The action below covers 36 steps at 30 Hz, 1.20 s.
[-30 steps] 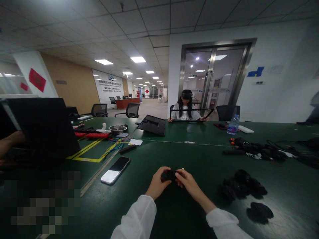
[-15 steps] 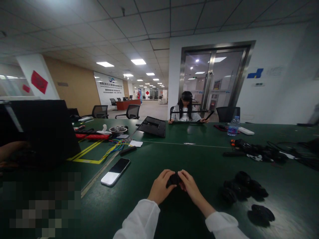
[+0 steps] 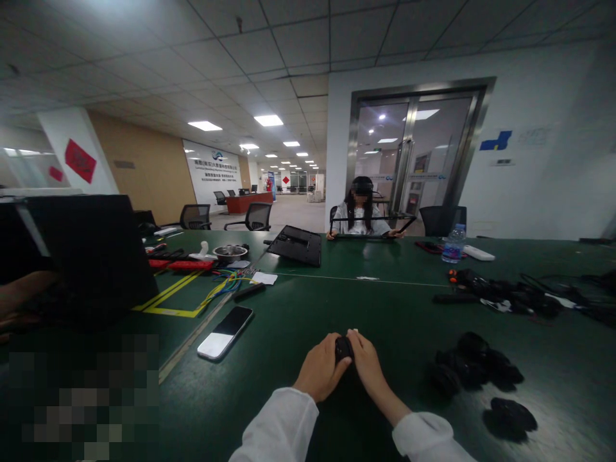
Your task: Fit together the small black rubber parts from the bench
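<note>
Between my two hands, just above the green table [image 3: 289, 321], is a small black rounded piece [image 3: 343, 348] whose exact kind I cannot make out. My left hand [image 3: 321, 369] is closed on its left side, thumb toward me. From the right, the fingers of my right hand [image 3: 366, 360] wrap around it, partly hiding it. To the right lies a pile of similar-looking dark pieces [image 3: 474, 362], and a separate black piece [image 3: 511, 416] rests nearer to me.
A phone [image 3: 225, 332] lies left of my hands. Farther off are a black panel [image 3: 294, 246], coloured cables [image 3: 216, 292], a water bottle [image 3: 453, 244] and black cords [image 3: 514, 292]. Across the table a person [image 3: 360, 208] holds a black frame. A large black screen [image 3: 91, 250] stands at left.
The black piece has turned and moved slightly right and lower. My hands have come closer together around it.
</note>
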Motion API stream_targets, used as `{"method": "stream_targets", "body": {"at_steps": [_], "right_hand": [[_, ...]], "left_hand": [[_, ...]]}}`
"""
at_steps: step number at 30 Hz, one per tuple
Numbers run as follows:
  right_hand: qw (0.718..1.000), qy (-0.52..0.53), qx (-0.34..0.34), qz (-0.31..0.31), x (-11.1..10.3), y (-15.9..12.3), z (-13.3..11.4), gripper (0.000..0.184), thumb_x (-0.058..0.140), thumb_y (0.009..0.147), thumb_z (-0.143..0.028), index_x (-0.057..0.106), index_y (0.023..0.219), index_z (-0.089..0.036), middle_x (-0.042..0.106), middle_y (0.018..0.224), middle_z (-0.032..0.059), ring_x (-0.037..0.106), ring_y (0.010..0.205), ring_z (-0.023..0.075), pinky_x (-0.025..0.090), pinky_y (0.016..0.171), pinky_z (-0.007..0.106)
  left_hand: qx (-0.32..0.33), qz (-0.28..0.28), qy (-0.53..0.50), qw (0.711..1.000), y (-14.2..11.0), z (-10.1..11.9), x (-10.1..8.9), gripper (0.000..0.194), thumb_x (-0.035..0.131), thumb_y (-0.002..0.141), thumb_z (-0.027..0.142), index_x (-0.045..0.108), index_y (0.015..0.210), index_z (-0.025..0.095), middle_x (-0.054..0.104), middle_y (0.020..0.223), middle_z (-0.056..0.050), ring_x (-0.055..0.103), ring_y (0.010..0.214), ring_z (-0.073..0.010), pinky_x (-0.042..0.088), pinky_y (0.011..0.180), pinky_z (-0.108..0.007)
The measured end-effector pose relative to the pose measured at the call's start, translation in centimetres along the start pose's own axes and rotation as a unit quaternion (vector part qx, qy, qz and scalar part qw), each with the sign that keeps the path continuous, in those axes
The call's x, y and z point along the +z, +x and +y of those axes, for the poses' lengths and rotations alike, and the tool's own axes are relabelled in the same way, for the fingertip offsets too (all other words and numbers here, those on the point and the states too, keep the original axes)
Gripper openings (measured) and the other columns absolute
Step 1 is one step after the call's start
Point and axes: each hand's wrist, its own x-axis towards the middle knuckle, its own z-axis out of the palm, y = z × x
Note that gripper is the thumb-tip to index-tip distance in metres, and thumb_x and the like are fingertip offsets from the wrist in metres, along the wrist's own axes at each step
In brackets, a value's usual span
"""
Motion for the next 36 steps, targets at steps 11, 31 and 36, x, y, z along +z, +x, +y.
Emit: {"method": "stream_targets", "body": {"at_steps": [11, 31, 36], "right_hand": [[1.000, -0.026, 0.005, 0.011, 0.0, -0.5, -0.3, 0.042, 0.029, 0.075, -0.054, 0.050, 0.059, -0.021, 0.056, 0.061, 0.0019, 0.053, 0.061, 0.0175, 0.038, 0.057, 0.027], [0.994, -0.084, -0.074, 0.000, 0.3, -0.4, 0.6, 0.037, 0.027, 0.079, -0.046, 0.049, 0.064, -0.020, 0.049, 0.053, -0.0015, 0.047, 0.048, 0.0124, 0.033, 0.046, 0.022], [0.996, -0.051, -0.074, -0.017, 0.0, -0.4, 0.5, 0.032, 0.034, 0.076, -0.047, 0.049, 0.067, -0.020, 0.049, 0.058, -0.0029, 0.048, 0.051, 0.0112, 0.035, 0.048, 0.021]], "left_hand": [[-0.038, 0.008, -0.009, 0.999, -0.1, 0.3, 0.6, 0.044, 0.031, 0.079, 0.051, 0.043, 0.106, 0.019, 0.057, 0.092, -0.008, 0.054, 0.081, -0.0231, 0.034, 0.069, -0.030], [-0.107, 0.038, -0.041, 0.993, 1.2, -0.9, 1.1, 0.051, 0.018, 0.080, 0.055, 0.052, 0.082, 0.017, 0.059, 0.070, -0.005, 0.054, 0.064, -0.0169, 0.035, 0.058, -0.025], [-0.132, 0.010, -0.131, 0.983, 1.3, -1.6, 1.0, 0.056, 0.019, 0.079, 0.058, 0.055, 0.076, 0.015, 0.050, 0.053, 0.001, 0.046, 0.046, -0.0114, 0.034, 0.048, -0.023]]}}
